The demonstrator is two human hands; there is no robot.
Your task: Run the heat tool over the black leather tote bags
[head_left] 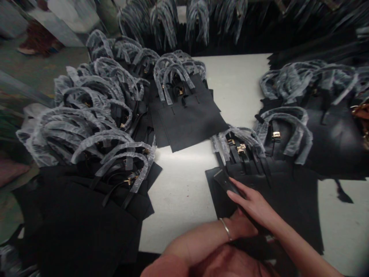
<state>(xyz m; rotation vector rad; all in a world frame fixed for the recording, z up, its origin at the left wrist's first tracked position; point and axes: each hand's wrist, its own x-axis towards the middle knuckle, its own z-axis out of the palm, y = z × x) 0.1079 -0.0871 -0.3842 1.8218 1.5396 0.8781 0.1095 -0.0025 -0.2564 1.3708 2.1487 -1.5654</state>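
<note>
In the head view, my right hand (253, 202) is closed round a long, narrow black piece (223, 181) with a pale end; I cannot make out its exact kind. My left hand (245, 225), below a bracelet (225, 229), is near the lower part of that piece, its fingers mostly hidden. Both hands are over a stack of flat black bag panels (294, 200). Just beyond them, plastic-wrapped handles (245, 138) and gold clasps (241, 149) lie at the panels' upper edge.
Several black bag panels with wrapped handles (95, 115) are heaped on the left. Another stack (190, 111) lies at the middle back, and more (334, 123) at the right. Wrapped handles (197, 23) hang along the back. A pale table (175, 188) shows between the stacks.
</note>
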